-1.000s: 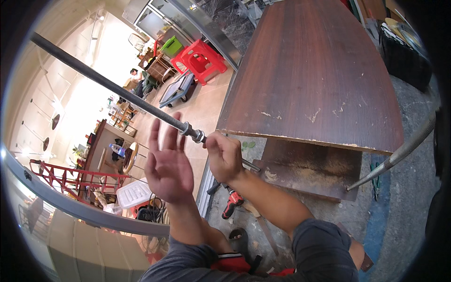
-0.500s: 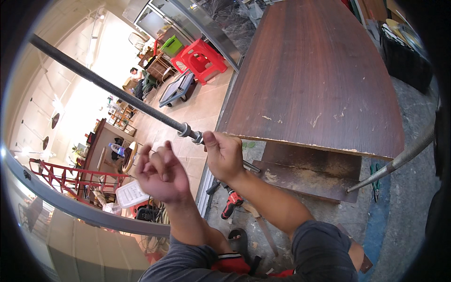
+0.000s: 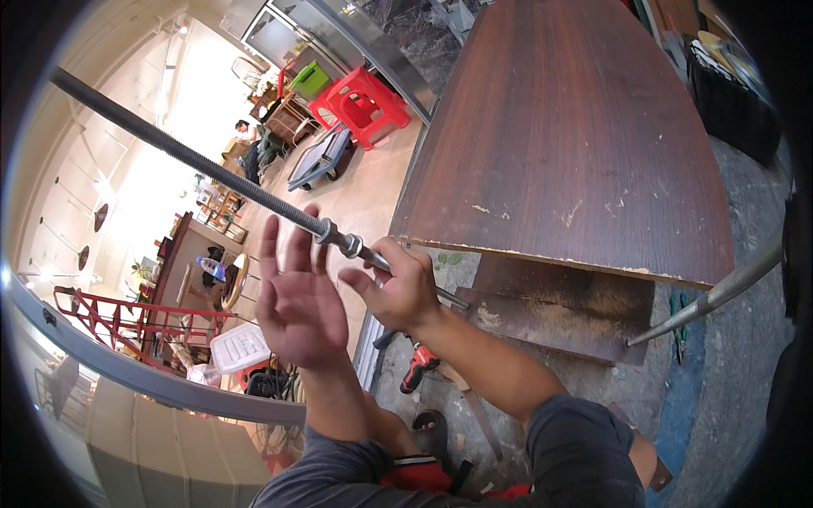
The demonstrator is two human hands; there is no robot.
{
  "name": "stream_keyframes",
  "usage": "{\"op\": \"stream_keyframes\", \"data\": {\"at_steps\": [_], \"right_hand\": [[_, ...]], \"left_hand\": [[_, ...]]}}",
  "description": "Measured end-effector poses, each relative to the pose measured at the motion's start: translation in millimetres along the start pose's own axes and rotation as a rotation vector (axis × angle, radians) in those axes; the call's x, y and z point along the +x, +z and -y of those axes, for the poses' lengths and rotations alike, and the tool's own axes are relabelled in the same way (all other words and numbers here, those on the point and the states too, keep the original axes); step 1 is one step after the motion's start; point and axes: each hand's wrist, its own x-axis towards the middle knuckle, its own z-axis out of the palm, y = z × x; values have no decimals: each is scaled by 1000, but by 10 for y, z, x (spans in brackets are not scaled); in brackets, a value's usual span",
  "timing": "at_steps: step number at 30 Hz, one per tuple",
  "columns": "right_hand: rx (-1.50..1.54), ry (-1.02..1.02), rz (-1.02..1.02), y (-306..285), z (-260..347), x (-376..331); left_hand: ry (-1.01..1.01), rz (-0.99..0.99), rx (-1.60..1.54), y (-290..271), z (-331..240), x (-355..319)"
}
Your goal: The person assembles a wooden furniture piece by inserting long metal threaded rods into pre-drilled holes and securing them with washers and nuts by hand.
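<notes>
A long threaded rod (image 3: 195,165) slants from the upper left down toward the middle. Nuts (image 3: 339,238) sit on it just beyond my right hand (image 3: 400,288), whose fingers curl round the rod with the thumb held off to the side. Its lower end (image 3: 453,298) shows past that hand. My left hand (image 3: 306,317) is open, palm up, below the nuts; its fingertips pass behind the rod.
A brown wood-grain board (image 3: 567,144) with chipped edges fills the upper right. Under it lies a dusty brown panel (image 3: 567,322). Another rod (image 3: 720,296) slants at right. A red drill (image 3: 417,368) and saw (image 3: 478,415) lie on the floor. Red stools (image 3: 368,110) stand beyond.
My right hand has shifted off the nuts, down the rod, leaving them in view. My left hand's curled fingers have stretched out under the rod.
</notes>
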Motion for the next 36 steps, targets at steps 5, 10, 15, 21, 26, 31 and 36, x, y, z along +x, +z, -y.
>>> {"op": "stream_keyframes", "data": {"at_steps": [5,10,15,21,26,31,36], "right_hand": [[-44,-7,-31,50,-15,22],[58,32,-79,89,-85,11],[-19,-23,-6,28,44,46],[-5,-80,-51,10,-41,14],[18,22,-42,74,-5,17],[-9,12,-45,9,46,11],[9,-17,-63,91,-45,58]], "left_hand": [[23,380,-268,-511,-231,100],[10,101,21,-97,-73,25],[26,172,-135,-488,-238,75],[21,165,99,-66,-31,26],[43,294,-101,-502,-169,108],[-4,77,52,-54,-30,25],[61,131,-36,-384,-135,25]]}}
